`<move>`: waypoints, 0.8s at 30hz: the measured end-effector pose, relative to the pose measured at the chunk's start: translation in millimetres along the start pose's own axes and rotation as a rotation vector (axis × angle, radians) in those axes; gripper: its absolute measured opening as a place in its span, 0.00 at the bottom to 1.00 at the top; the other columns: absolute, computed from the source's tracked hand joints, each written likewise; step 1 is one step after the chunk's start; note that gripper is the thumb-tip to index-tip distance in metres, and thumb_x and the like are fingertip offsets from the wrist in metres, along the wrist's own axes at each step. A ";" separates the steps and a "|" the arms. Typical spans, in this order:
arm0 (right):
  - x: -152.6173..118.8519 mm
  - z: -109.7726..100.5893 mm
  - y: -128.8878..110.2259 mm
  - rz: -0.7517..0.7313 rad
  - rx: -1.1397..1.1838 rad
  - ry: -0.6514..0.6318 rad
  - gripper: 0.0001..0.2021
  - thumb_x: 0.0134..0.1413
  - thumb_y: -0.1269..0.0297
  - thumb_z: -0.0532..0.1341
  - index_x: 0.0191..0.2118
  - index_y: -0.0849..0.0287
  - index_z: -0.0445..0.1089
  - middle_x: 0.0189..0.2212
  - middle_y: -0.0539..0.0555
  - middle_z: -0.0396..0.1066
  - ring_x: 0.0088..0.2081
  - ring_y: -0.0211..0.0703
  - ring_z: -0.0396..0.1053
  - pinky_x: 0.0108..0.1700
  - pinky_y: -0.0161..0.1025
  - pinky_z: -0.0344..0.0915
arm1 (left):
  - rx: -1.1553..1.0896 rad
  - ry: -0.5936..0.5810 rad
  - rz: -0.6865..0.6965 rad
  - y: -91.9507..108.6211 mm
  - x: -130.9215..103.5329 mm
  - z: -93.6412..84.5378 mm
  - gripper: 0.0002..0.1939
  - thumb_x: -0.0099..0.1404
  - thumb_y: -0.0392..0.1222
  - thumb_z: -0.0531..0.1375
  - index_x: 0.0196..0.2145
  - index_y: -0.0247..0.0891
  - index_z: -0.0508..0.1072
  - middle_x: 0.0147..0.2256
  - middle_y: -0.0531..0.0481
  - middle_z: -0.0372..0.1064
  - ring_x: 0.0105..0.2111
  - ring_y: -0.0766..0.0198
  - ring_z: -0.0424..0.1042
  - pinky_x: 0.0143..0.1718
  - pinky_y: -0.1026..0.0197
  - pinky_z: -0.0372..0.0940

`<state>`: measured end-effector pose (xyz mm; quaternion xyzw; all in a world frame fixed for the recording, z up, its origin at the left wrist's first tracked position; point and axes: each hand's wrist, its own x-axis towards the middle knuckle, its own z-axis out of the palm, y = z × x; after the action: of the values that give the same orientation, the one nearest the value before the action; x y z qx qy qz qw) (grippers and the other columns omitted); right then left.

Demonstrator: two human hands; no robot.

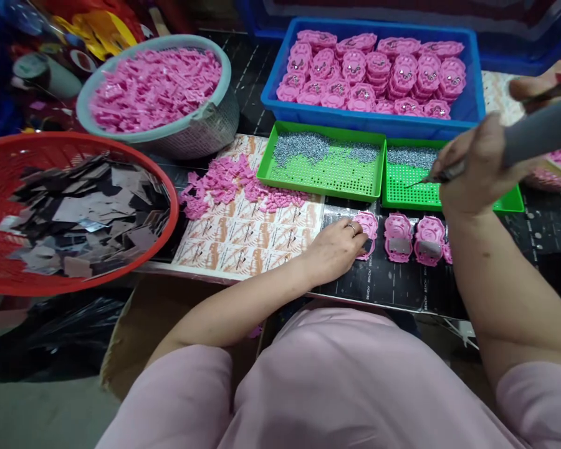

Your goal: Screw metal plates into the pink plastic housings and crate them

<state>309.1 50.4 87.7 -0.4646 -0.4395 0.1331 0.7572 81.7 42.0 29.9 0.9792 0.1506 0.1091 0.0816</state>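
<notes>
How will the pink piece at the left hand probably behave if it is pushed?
The pink piece is probably stiff, as its moulded-looking outline appears crisp. Lying flat on the smooth-looking black surface, it would likely slide rather than roll or tip. The left hand, partly covering it, may hold it back.

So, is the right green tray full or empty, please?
The right green tray is partly full: small metal pieces line its far side, nearer floor is bare; part is hidden.

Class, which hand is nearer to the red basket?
Left. The left hand is right of the red basket; the right hand, holding a grey tool, is farther right.
</notes>
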 end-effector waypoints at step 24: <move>18.0 36.5 41.3 -0.142 -0.156 -0.080 0.19 0.50 0.41 0.63 0.38 0.46 0.59 0.14 0.38 0.54 0.12 0.31 0.54 0.14 0.38 0.54 | -0.157 0.051 -0.049 -2.9 -1.3 4.3 0.12 0.69 0.42 0.56 0.44 0.32 0.74 0.39 0.44 0.71 0.42 0.57 0.67 0.45 0.55 0.66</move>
<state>299.2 104.7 70.1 -0.4843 -0.5101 0.0629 0.7081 80.7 43.8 25.0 0.9627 0.1673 0.1432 0.1569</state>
